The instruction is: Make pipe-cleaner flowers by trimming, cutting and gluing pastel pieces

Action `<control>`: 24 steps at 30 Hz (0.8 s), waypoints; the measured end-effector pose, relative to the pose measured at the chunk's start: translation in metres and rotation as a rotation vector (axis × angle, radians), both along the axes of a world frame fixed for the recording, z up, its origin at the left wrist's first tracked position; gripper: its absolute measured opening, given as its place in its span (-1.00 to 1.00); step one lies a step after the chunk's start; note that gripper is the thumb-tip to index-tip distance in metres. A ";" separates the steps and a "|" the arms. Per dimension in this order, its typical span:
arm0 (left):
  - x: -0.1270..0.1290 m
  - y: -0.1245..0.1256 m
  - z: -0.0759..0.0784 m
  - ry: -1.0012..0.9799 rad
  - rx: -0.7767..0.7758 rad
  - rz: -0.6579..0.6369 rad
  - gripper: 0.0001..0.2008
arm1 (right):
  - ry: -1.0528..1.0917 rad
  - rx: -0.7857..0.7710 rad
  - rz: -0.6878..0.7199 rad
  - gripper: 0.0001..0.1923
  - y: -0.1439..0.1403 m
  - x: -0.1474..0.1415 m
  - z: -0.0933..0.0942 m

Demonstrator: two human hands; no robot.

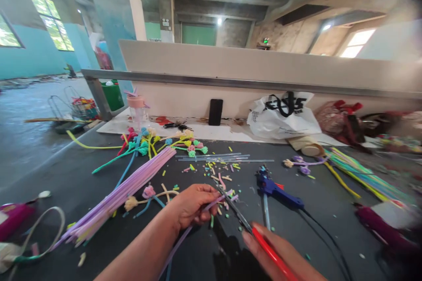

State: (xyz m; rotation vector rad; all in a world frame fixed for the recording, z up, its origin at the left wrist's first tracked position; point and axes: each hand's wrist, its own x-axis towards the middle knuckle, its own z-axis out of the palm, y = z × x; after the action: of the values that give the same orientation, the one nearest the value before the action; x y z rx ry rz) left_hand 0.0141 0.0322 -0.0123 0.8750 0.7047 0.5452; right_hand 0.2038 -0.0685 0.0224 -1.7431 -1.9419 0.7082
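My left hand (194, 204) pinches a lilac pipe cleaner (180, 246) near its upper end, and the rest of the stem trails down toward me. In my right hand (263, 248) is a pair of scissors (240, 217) with red handles, its blades pointing up and left. The blades lie at the pipe cleaner's tip, just beyond my left fingertips; whether they touch it I cannot tell. Small cut pieces (220, 169) of several colours are scattered beyond the hands. A blue glue gun (280, 194) lies right of the scissors.
A lilac and pink pipe cleaner bundle (128, 189) lies at left, with finished pipe cleaner flowers (141, 145) behind it. Clear glue sticks (227, 158) lie mid-table. At the back stand a phone (215, 112), a cup (136, 112) and a white bag (280, 116). Another bundle (365, 173) lies right.
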 end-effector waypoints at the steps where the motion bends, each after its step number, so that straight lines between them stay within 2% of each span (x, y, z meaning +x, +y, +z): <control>1: -0.001 0.000 -0.001 -0.003 -0.002 -0.014 -0.76 | 0.015 -0.054 -0.009 -0.64 0.000 -0.001 -0.003; 3: -0.001 0.001 -0.004 -0.002 -0.013 -0.027 -0.78 | 0.032 -0.130 -0.017 -0.60 0.003 -0.001 -0.013; 7: -0.002 0.001 -0.006 -0.004 -0.015 -0.039 -0.80 | 0.072 -0.180 -0.030 -0.58 0.006 0.001 -0.026; 16: -0.001 -0.001 -0.003 -0.004 -0.033 0.034 -0.82 | 0.086 -0.262 0.061 -0.56 0.001 0.011 -0.010; 24: 0.002 -0.003 -0.003 0.012 0.001 0.048 -0.78 | 0.039 -0.230 0.062 -0.60 -0.005 0.004 -0.008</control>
State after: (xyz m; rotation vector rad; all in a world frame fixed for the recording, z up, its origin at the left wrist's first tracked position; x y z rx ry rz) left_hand 0.0160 0.0292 -0.0149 0.8639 0.7378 0.5839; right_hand 0.2075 -0.0731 0.0143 -1.7913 -1.9600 1.0148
